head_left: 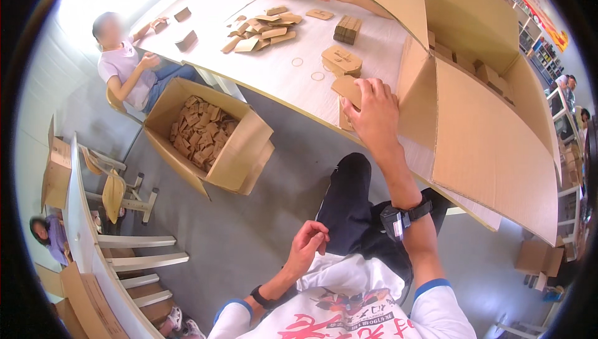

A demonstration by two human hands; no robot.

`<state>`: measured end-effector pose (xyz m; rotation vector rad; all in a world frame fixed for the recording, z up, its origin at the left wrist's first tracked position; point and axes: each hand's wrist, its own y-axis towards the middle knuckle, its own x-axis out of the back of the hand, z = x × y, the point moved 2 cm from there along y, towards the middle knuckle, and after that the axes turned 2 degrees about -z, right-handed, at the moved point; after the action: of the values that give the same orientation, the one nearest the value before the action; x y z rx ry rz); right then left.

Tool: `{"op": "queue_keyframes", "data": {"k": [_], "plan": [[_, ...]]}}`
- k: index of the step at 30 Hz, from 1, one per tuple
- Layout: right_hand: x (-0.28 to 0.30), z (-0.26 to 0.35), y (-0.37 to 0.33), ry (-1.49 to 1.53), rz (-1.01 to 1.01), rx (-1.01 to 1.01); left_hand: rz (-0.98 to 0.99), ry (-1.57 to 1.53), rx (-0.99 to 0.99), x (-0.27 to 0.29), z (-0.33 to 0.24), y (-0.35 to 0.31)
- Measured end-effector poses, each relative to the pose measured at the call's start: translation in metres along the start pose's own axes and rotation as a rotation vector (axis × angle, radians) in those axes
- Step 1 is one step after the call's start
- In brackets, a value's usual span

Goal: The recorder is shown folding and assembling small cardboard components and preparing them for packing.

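My right hand [375,113] reaches over the table's near edge, thumb and fingers closed around a small flat brown cardboard piece [346,89]. More brown card lies under that piece. Just beyond the hand sits a stack of brown cards with rounded ends [342,60]. Two thin rubber bands [317,76] lie on the tabletop left of the stack. My left hand [308,248] hovers above my lap, apart from the table, with fingers curled in and nothing visible in them.
A large open carton [492,136] with brown boxes inside stands at the right. On the floor, another carton [244,152] holds many small brown pieces. A loose card pile [261,30] and a bundle [347,29] lie farther back. People sit across the table and at its left end.
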<state>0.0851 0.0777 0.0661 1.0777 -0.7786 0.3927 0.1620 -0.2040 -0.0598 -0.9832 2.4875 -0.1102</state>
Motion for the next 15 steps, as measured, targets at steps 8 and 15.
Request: {"op": "queue_keyframes", "data": {"k": [8, 15], "plan": [[0.0, 0.0022, 0.0006, -0.009, 0.032, -0.03, -0.002, -0.012, -0.001, -0.0005, -0.0012, -0.0008], [0.007, 0.0036, 0.0024, 0.091, 0.01, -0.056, -0.01, 0.017, -0.019, -0.0013, -0.001, -0.0001]]}}
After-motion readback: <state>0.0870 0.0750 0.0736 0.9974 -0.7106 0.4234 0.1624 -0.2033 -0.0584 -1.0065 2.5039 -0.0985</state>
